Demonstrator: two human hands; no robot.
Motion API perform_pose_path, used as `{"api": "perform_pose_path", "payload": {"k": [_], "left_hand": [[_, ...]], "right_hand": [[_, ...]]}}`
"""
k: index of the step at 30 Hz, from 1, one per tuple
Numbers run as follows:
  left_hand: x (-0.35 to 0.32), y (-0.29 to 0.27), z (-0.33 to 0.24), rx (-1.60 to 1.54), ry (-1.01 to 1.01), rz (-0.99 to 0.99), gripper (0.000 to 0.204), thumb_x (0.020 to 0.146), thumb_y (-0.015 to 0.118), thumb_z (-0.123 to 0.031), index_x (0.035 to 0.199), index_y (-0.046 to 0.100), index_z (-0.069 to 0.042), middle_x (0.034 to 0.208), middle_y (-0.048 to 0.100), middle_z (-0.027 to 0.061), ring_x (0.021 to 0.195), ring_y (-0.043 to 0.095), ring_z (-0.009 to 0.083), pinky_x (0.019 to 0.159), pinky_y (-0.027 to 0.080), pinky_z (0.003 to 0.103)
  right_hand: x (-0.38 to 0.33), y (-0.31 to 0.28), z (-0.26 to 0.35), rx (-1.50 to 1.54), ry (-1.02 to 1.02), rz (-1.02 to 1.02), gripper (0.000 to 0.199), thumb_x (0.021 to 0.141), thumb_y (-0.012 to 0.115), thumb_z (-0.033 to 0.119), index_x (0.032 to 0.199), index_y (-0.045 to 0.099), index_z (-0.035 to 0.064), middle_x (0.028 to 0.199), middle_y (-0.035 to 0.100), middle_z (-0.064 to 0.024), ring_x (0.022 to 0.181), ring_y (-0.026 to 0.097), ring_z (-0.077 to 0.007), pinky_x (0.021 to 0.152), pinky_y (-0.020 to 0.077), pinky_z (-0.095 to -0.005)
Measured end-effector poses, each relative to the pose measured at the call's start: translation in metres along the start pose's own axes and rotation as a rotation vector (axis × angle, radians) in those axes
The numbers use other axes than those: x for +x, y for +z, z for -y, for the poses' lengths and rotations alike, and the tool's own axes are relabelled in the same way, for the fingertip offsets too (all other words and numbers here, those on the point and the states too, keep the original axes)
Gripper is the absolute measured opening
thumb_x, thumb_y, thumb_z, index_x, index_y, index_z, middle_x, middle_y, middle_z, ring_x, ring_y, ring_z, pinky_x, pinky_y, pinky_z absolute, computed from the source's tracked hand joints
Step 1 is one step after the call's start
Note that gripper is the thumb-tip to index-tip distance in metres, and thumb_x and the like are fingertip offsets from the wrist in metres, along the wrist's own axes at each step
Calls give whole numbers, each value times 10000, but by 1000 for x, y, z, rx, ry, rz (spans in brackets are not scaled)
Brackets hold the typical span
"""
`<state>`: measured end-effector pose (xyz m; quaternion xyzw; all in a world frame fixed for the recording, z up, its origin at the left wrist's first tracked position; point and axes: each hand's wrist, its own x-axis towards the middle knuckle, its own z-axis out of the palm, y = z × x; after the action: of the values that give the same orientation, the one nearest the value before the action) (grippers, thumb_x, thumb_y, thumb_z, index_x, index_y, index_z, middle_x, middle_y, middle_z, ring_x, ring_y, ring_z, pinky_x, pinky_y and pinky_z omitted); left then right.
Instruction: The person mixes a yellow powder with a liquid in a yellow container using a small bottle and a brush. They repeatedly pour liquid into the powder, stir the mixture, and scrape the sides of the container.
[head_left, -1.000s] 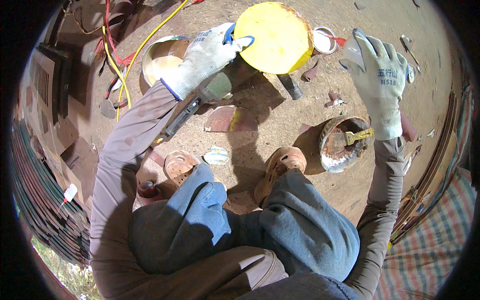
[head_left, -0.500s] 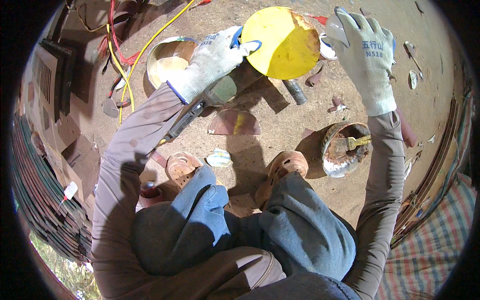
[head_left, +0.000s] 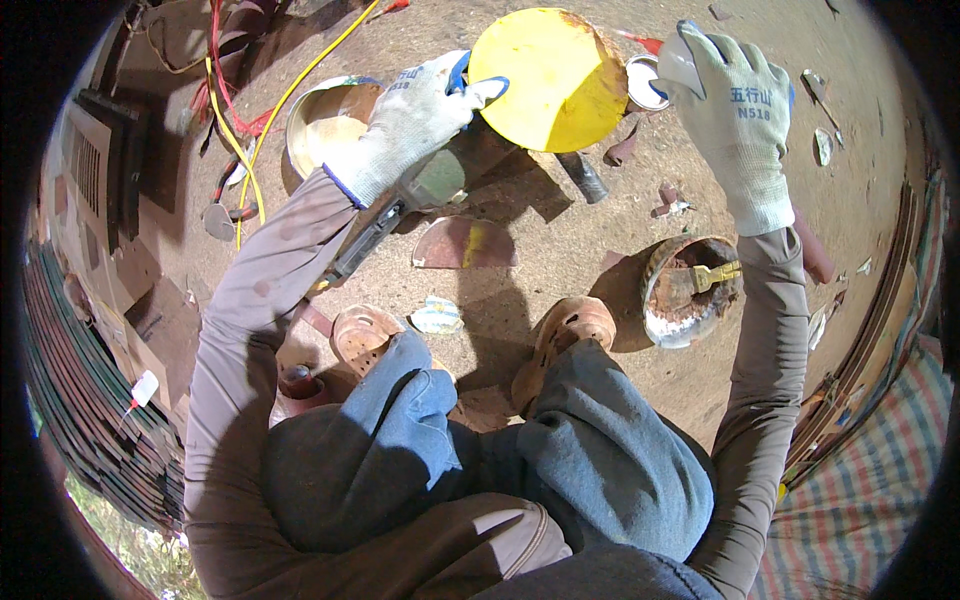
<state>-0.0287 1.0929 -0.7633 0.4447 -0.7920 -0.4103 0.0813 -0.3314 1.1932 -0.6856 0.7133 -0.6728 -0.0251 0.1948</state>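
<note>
My left hand (head_left: 418,120), in a white and blue work glove, grips the left edge of a round yellow disc (head_left: 545,85), its thumb lying over the face. The disc is held up off the ground; brown shows along its worn right edge. At the far right, my gloved right hand (head_left: 738,125) is closed around a translucent whitish cup-like piece (head_left: 678,62), partly hidden by the fingers. A small white round tin (head_left: 645,82) appears between this piece and the disc. Beneath my left forearm lies a power tool with a round grey-green disc (head_left: 435,180).
A round tub (head_left: 300,140) stands behind my left wrist. Right of my feet is a crusted bucket (head_left: 690,333) with a yellow-handled brush (head_left: 715,276). A half-round brown piece (head_left: 465,244) lies ahead of my shoes. Yellow cable (head_left: 300,105) runs along the left.
The yellow disc has shifted slightly left and up in the picture with my left hand, and more of the small white tin shows beside it. My right hand keeps its hold on the whitish piece.
</note>
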Motion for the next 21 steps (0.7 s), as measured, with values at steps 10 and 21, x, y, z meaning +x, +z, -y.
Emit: {"api": "perform_pose_path", "payload": {"k": [10,21], "left_hand": [[0,2,3,29,30,-10,472,951,618,-515,1106,652,-70,936,678,166,885,658,345,792,504,446],[0,2,7,50,71,-34,477,955,608,-515,1116,654,-69,952,686,172,899,669,349,818,515,446]], "right_hand": [[-24,1,-7,52,7,-56,486,797,801,291,1249,652,190,1113,700,-26,1034,652,-255,876,461,-463],[-45,-13,-9,49,51,92,562,798,760,252,1338,626,172,1179,677,-27,1078,625,-243,964,426,-433]]}}
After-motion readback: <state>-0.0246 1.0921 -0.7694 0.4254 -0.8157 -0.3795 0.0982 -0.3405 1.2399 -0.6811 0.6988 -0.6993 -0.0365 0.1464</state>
